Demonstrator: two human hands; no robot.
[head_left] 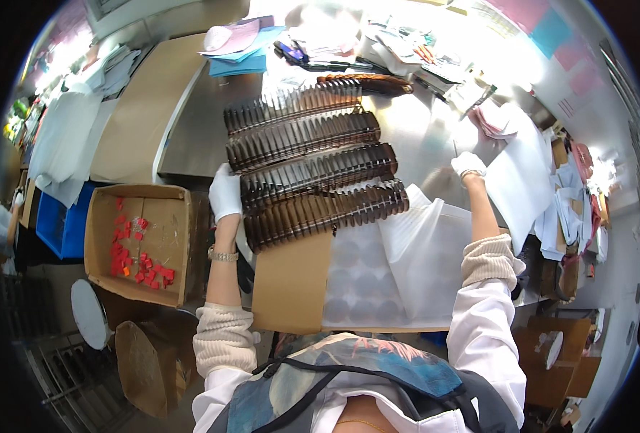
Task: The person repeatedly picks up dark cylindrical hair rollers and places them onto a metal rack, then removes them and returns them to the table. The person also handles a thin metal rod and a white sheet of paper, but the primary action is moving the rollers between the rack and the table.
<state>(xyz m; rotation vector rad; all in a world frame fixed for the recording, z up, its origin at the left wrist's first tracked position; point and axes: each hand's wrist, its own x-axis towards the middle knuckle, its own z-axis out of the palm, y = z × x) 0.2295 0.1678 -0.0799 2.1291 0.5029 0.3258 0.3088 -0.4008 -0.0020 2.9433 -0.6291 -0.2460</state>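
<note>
Four long rows of dark brown, see-through ridged pieces point(313, 169), which look like plastic combs or clips set side by side, lie across the middle of the work surface. At their left end my left hand point(225, 191), in a white glove, rests against the rows with its fingers stretched out along them. My right hand point(468, 165), also gloved, is apart from the rows at the right, over the metal table. Its fingers are curled in; whether they hold anything is hidden. Below the rows lies a translucent sheet point(352, 281) with round shapes, partly covered by a thin white film point(414, 252).
A cardboard box point(172, 231) with small red pieces stands at the left, beside a blue bin point(64, 227). Flat cardboard point(143, 115) lies behind it. White sheets point(525, 173) hang at the right. Papers and tools clutter the back; a brown bundle point(370, 83) lies behind the rows.
</note>
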